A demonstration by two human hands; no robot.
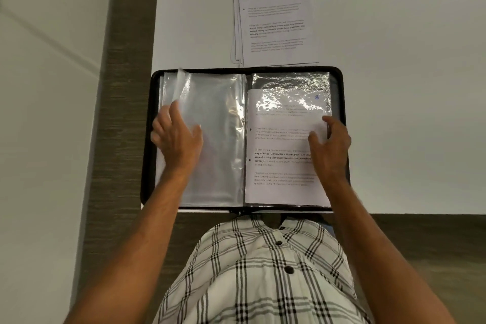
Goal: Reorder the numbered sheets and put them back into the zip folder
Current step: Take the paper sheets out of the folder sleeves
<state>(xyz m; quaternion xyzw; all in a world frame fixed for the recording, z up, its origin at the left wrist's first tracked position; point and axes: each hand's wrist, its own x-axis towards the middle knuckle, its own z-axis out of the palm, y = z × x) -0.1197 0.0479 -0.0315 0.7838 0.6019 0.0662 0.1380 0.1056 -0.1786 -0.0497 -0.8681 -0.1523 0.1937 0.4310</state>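
Black zip folder (147, 166); white sheets (276, 18); checked black-white shirt (263, 271)

Both forearms extended forward, left hand (176, 137) flat with fingers spread, right hand (330, 143) with fingers curled in a pinch
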